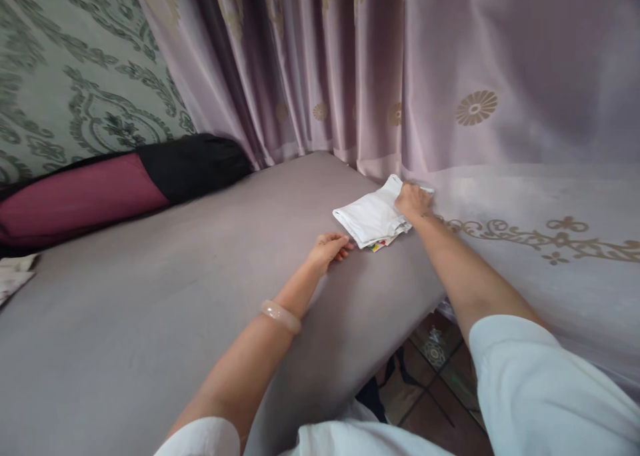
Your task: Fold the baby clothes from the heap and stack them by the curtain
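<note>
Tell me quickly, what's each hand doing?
Left hand: loosely curled, nothing visibly held; open or closed unclear.
Right hand: on folded white cloth; grip hidden.

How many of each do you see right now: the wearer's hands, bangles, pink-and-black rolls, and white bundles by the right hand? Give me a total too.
Left hand and right hand: 2 hands
Bangle: 1
Pink-and-black roll: 1
White bundle: 1
Total: 5
</note>
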Demonstrator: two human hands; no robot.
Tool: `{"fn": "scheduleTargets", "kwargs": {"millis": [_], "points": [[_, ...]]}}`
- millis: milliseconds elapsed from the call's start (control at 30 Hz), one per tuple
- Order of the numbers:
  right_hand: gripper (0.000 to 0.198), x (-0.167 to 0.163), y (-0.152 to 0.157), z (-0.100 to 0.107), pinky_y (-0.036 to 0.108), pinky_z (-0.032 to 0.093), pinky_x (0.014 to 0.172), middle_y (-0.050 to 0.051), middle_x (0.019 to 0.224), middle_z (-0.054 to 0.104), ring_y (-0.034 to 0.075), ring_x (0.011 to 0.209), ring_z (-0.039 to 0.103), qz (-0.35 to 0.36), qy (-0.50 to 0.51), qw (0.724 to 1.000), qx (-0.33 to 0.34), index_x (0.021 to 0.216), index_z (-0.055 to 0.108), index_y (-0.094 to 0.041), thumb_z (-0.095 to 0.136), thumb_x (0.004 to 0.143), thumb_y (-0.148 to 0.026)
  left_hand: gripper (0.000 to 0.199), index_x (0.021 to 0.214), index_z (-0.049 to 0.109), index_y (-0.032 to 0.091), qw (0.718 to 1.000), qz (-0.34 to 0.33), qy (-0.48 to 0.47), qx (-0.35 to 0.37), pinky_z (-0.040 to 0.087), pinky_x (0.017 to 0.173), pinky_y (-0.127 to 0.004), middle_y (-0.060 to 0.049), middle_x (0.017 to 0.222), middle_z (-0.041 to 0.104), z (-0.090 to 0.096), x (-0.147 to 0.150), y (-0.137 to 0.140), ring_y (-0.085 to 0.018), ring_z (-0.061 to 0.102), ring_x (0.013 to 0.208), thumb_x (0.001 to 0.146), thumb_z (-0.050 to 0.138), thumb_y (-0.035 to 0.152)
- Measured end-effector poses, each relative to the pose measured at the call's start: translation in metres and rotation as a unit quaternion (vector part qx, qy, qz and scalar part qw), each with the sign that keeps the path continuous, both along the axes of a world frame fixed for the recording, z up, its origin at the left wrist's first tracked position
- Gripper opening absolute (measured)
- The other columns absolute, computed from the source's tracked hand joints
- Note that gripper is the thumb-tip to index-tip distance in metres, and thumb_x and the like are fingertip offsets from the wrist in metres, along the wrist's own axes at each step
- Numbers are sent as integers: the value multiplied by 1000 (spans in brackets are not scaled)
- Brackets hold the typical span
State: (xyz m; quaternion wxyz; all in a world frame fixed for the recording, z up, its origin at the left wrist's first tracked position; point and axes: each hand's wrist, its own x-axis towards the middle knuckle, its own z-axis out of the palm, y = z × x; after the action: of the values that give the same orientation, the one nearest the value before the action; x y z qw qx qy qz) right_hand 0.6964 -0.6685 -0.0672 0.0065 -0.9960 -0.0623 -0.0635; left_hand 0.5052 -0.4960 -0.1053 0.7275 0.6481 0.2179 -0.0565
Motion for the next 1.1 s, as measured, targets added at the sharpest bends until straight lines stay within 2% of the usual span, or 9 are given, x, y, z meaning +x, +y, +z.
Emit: {"fn": "scheduleTargets", "kwargs": {"millis": [167,300,367,533,700,767,833,933,1100], "points": [[64,-7,-3,-10,43,44,88,25,121,59,33,109,60,-8,-30,999,39,148,26,-7,44,87,-14,8,88,63,14,999,-20,16,25,40,49,-18,-4,80,70,1,-36,34,-6,54,54,85,62,22],[47,-9,-8,-24,52,36,98,28,130,50,38,119,48,9,-81,996,43,131,52,-2,41,88,-18,25,96,64,14,998,-8,7,58,43,53,-19,-6,83,71,0,-82,77,-9,57,61,80,69,32],[43,-8,-11,-31,55,32,102,27,129,51,39,123,43,17,-96,994,46,123,58,-3,37,90,-21,35,99,64,14,997,17,4,73,44,53,-20,-6,86,71,-3,-110,99,-10,58,63,76,71,40],[48,2,-21,-35,52,33,102,21,130,53,34,123,46,-57,3,996,62,131,53,-10,26,96,-31,53,102,65,16,987,106,39,112,46,57,-22,-7,90,72,-3,-186,145,-12,59,67,66,76,54],[46,1,-16,-19,50,33,102,22,125,56,33,123,47,-83,34,995,31,128,54,-11,31,97,-36,55,102,68,18,964,202,90,147,50,61,-23,-7,93,73,3,-259,174,-15,62,72,63,75,57],[47,-10,-2,-12,51,32,104,23,128,54,33,126,44,-39,6,999,26,129,53,-9,32,97,-36,54,101,68,18,949,245,115,159,50,60,-22,-7,93,73,2,-284,181,-14,61,72,62,76,55],[50,-27,17,-9,50,30,106,22,137,49,33,131,40,50,-11,998,31,133,51,-9,30,98,-38,53,101,68,18,936,285,130,160,50,59,-21,-6,94,73,0,-302,186,-13,60,71,61,76,52],[56,-58,49,-12,51,26,110,19,149,38,33,140,28,156,2,987,35,140,46,-13,25,99,-45,53,98,67,17,925,330,112,152,50,59,-20,-6,93,73,-2,-316,184,-13,60,69,59,78,52],[64,-90,74,-23,65,16,109,20,154,30,40,143,18,166,43,985,8,144,43,-14,22,98,-54,60,97,65,15,923,349,56,149,49,61,-24,-7,84,72,3,-314,167,-13,60,66,56,78,58]]}}
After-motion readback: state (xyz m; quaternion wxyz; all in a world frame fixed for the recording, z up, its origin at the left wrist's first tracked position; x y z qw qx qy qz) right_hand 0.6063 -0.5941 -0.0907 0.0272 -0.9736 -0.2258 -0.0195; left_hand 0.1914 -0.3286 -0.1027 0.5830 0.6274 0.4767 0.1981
